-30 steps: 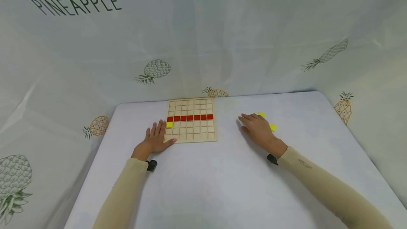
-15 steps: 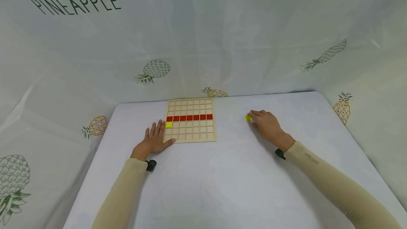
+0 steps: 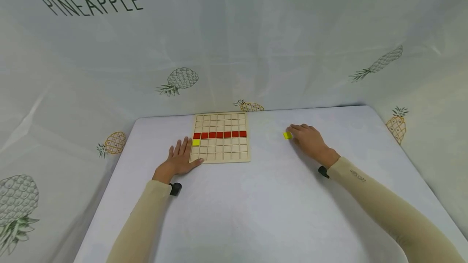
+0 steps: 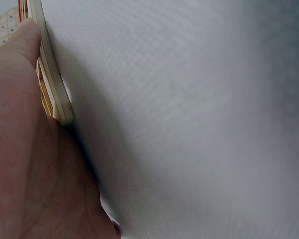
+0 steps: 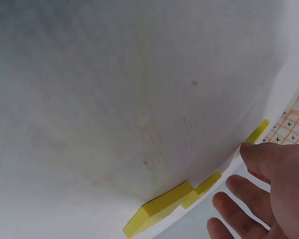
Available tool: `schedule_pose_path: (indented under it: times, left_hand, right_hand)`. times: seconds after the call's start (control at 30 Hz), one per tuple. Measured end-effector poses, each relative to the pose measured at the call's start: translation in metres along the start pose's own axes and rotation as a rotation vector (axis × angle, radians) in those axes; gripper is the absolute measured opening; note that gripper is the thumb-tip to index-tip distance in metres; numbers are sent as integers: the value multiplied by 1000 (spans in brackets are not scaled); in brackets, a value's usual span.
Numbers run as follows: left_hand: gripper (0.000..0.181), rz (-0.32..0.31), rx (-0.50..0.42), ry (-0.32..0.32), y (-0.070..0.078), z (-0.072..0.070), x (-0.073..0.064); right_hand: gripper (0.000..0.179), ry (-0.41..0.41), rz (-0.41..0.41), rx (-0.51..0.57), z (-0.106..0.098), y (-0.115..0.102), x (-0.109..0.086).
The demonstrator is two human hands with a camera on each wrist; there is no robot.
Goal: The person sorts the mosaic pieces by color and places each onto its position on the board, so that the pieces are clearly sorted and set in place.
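Observation:
A pale wooden grid board (image 3: pixel 229 156) lies at the back of the table, with a row of red tiles (image 3: pixel 219 135) and one yellow tile (image 3: pixel 196 142) at its left side, just below that row. Against the board's left edge my left hand (image 3: pixel 178 162) lies with fingers spread, its thumb over the front left corner. To the right of the board, my right hand (image 3: pixel 308 142) pinches another yellow tile (image 3: pixel 287 135) by its edge. The right wrist view has the thumb at this yellow tile (image 5: pixel 257 130); the index finger is mostly hidden behind the thumb.
Two more yellow tiles, a nearer one (image 5: pixel 162 206) and a farther one (image 5: pixel 204 188), lie on the table by the right hand; that hand covers them in the head view. The white table (image 3: pixel 234 214) ends against a pineapple-print sheet (image 3: pixel 226 52) behind and beside it.
My right hand has drawn back to the right, uncovering the yellow tile at its fingertips, and has covered the two other tiles. The left hand and the board stay put.

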State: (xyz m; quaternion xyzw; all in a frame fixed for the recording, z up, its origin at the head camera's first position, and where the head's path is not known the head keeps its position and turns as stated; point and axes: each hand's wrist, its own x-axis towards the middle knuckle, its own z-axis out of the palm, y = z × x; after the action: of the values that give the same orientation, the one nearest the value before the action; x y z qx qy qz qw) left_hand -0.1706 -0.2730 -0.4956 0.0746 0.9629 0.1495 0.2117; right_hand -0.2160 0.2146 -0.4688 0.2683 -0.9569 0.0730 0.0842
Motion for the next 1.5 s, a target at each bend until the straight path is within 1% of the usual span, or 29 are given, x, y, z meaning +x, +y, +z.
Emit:
schedule_pose_path:
  times: [0.1, 0.27, 0.37, 0.7, 0.93, 1.03, 1.17, 1.37, 1.5]
  left_hand:
    - [107, 9, -14, 7, 1, -1, -1]
    - [106, 6, 8, 6, 1, -1, 0]
    - [107, 5, 10, 8, 0, 0, 2]
    - [106, 16, -11, 27, -2, 2, 1]
    - [104, 13, -19, 31, 0, 1, 0]
    - [104, 10, -20, 32, 0, 1, 0]
    - [104, 6, -20, 32, 2, 1, -1]
    - [103, 5, -18, 36, 1, 1, -1]
    - [104, 10, -15, 32, 0, 2, -1]
  right_hand:
    - [37, -12, 0, 7, 1, 1, 1]
    - [36, -47, 2, 9, 1, 1, 2]
    - [36, -52, -6, -2, 1, 1, 3]
    - [32, -2, -26, 4, 2, 1, 2]
    - [35, 21, -80, 71, 4, -2, 2]
    - [35, 24, -98, 79, 3, -5, 3]
    - [32, 20, -115, 44, 1, -8, 5]
    - [26, 14, -160, -67, 1, -13, 7]
    - [25, 19, -185, -114, 2, -16, 6]
